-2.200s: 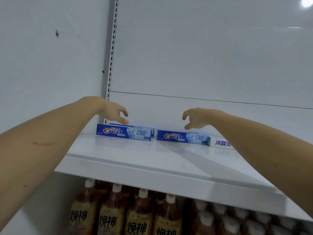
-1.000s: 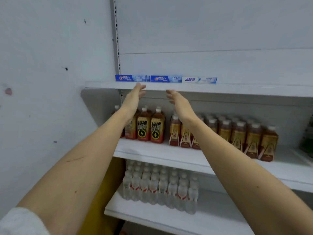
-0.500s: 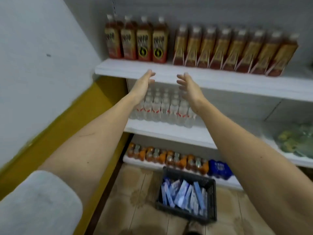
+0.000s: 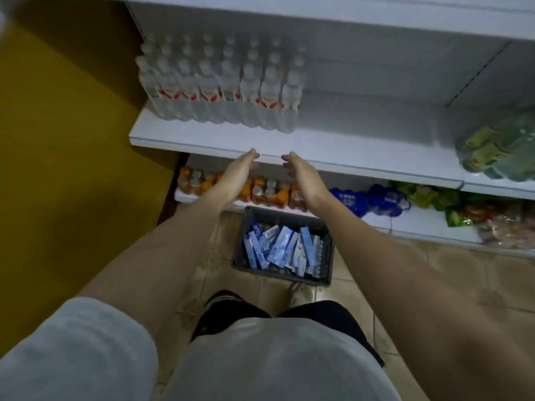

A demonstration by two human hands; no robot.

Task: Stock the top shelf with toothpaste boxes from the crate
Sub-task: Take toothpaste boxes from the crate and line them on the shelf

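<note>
A dark plastic crate (image 4: 326, 257) stands on the tiled floor in front of the shelving, holding several blue and white toothpaste boxes (image 4: 279, 250) lying jumbled. My left hand (image 4: 238, 172) and my right hand (image 4: 301, 174) are stretched out side by side above and beyond the crate, level with the edge of a low shelf. Both hands are empty, palms facing each other, fingers straight and loosely apart. The top shelf is out of view.
Clear water bottles (image 4: 220, 82) fill the left of a white shelf (image 4: 362, 151). Orange drink bottles (image 4: 266, 192) and blue packs (image 4: 367, 199) line the bottom shelf behind the crate. Green packs (image 4: 498, 149) sit at right. A yellow wall (image 4: 66, 140) stands at left.
My view has swung down from the top shelf, with its three toothpaste boxes, to the floor and crate. Both empty hands have dropped with it, from the top shelf to the low shelf.
</note>
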